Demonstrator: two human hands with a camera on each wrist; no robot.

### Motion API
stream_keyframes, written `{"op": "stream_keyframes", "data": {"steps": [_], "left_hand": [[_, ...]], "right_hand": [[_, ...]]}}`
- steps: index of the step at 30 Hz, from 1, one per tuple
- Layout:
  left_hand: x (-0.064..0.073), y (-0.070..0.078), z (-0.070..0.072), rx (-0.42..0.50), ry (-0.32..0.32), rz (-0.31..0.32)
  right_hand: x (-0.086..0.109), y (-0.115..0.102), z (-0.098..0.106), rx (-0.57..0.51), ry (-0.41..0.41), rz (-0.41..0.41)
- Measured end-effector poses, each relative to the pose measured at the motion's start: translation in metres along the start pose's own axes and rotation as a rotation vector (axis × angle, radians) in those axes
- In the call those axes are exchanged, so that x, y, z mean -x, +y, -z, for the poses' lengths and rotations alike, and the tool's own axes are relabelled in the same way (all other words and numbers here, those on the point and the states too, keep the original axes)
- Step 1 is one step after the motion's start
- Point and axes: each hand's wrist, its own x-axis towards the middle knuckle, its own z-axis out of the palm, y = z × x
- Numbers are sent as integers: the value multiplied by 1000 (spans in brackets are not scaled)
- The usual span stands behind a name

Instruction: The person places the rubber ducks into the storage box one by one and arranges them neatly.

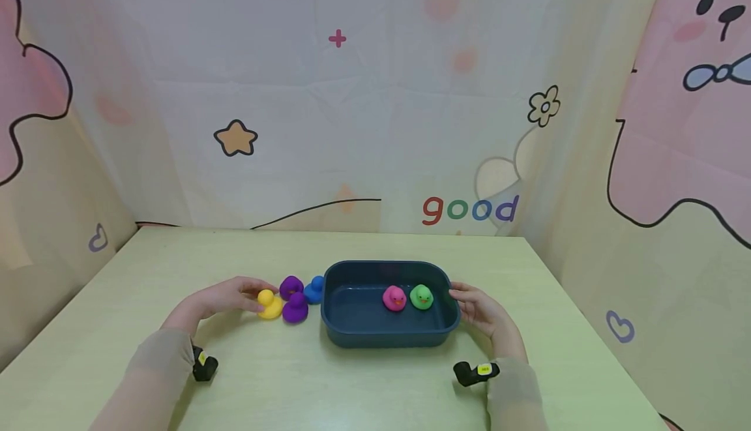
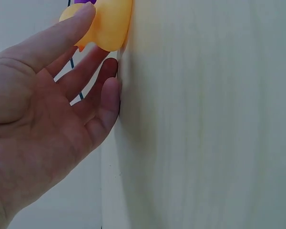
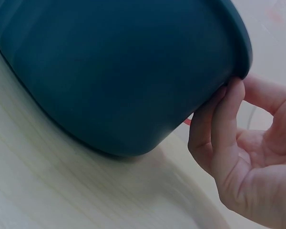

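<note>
My left hand [image 1: 225, 297] pinches a yellow rubber duck [image 1: 270, 305] on the table, left of the bin. In the left wrist view the thumb lies against the duck's head and the other fingers reach behind it. Just right of it stand a purple duck [image 1: 291, 286], a second purple duck [image 1: 296, 308] nearer the front, and a blue duck [image 1: 315, 290] beside the bin. The dark blue bin [image 1: 387, 340] holds a pink duck [image 1: 394, 298] and a green duck [image 1: 421, 297]. At the bin's right end, my right hand [image 1: 481, 310] grips the rim between thumb and fingers.
The pale wooden table [image 1: 328, 385] runs back to a printed cloth wall [image 1: 281, 92], with more cloth at both sides. Each wrist carries a small black camera, the left wrist camera [image 1: 204, 364] and the right wrist camera [image 1: 474, 373], close above the tabletop.
</note>
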Motion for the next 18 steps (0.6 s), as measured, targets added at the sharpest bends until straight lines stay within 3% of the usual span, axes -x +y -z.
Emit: {"op": "stream_keyframes", "data": {"steps": [9,18], "left_hand": [[0,-4,5,30,68,9],[1,-1,6,66,267,88]], "right_hand": [[-2,1,1,-12,-5,-3],[4,-7,-6,-30,-8,-15]]}}
